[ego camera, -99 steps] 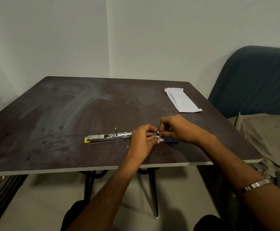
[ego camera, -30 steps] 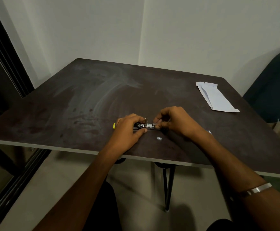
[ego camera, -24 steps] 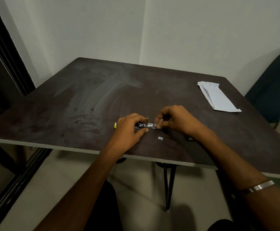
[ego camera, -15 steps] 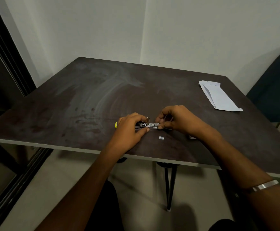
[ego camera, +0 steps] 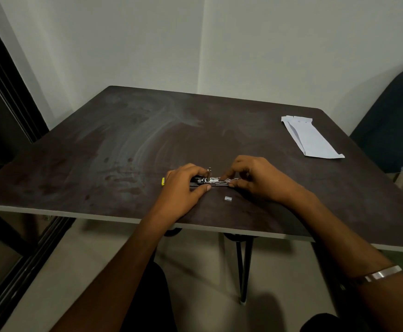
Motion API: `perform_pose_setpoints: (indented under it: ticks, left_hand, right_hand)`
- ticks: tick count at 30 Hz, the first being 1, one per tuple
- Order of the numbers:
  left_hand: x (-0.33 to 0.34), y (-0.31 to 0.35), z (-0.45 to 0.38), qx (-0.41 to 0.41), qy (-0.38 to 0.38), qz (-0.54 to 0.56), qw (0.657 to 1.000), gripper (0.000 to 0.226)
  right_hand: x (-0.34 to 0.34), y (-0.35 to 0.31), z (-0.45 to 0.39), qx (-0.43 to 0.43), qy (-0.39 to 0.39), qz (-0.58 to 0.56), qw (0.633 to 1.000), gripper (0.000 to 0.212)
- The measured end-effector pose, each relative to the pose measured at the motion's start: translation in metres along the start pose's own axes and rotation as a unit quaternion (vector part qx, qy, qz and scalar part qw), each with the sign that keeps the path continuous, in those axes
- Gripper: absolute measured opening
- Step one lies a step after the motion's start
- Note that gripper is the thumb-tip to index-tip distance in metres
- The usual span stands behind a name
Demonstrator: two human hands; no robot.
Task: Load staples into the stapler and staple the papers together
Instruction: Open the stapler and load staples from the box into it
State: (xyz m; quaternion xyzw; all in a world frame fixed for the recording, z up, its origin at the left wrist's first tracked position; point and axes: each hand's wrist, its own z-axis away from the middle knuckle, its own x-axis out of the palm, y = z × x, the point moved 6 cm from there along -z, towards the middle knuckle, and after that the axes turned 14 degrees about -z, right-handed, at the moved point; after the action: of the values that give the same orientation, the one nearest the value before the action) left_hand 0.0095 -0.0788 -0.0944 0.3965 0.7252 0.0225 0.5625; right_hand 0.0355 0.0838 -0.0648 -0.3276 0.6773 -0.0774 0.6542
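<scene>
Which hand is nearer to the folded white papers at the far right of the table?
Right. The right hand works at the stapler, with bare table between it and the papers lying farther back and to its right. The left hand holds the stapler's other end, farther away.

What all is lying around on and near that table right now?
stapler: one, silver and dark with a yellow tip, lying open near the front edge of the table, between both hands
loose staple piece: one, silvery, on the table just in front of the stapler
papers: one folded white bundle, far right of the table
table: one, dark brown with pale smears, black metal legs
chair: one, dark teal, to the right
bracelet: one, silver, right wrist
left hand: steadying the stapler's left part
right hand: fingertips pinched at the stapler's right part
</scene>
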Motion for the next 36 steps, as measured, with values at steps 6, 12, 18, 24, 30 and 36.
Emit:
perform_pose_setpoints:
  ticks: [6,12,18,24,30,36]
  left_hand:
    - [0.000,0.001,0.000,-0.001,0.002,0.004,1.000,0.025]
    - [0.000,0.001,0.000,0.004,0.003,0.001,1.000,0.022]
    - [0.000,0.001,0.000,0.002,0.000,0.002,1.000,0.023]
    - [-0.001,0.001,0.001,0.000,-0.001,0.005,1.000,0.023]
    - [-0.002,0.002,0.001,-0.001,0.001,0.008,1.000,0.024]
    - [-0.002,0.000,0.001,0.005,0.007,0.009,1.000,0.022]
  right_hand:
    - [0.002,-0.001,0.000,-0.012,-0.004,0.020,1.000,0.021]
    - [0.004,-0.003,-0.002,-0.019,-0.024,0.025,0.999,0.024]
    - [0.004,0.000,-0.002,-0.014,-0.026,0.021,0.999,0.023]
    - [0.002,0.000,0.001,-0.020,-0.018,0.009,1.000,0.024]
    - [-0.002,0.007,0.000,0.015,-0.020,-0.016,1.000,0.030]
    - [-0.005,0.019,0.008,0.048,0.002,-0.067,0.997,0.029]
